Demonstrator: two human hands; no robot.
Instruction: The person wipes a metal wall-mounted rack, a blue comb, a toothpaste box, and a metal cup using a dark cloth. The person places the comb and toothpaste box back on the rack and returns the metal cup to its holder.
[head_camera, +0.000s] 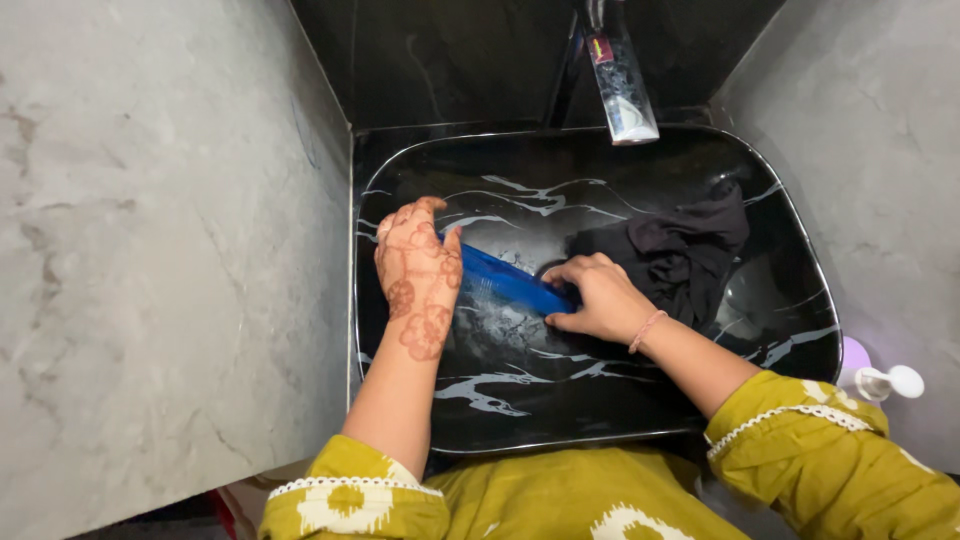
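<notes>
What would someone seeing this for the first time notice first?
A bright blue comb stands out at the middle of the black marbled sink, gripped at one end by the left hand, which bears dark henna patterns, and at the other by the right hand. Behind the right hand, a dark cloth lies bunched in the basin's far right part, and a faucet hangs over the back rim.

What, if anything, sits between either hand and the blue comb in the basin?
Nothing visible does. The left hand and the right hand each grip one end of the blue comb directly. The dark cloth lies beyond the right hand, inside the black basin.
</notes>
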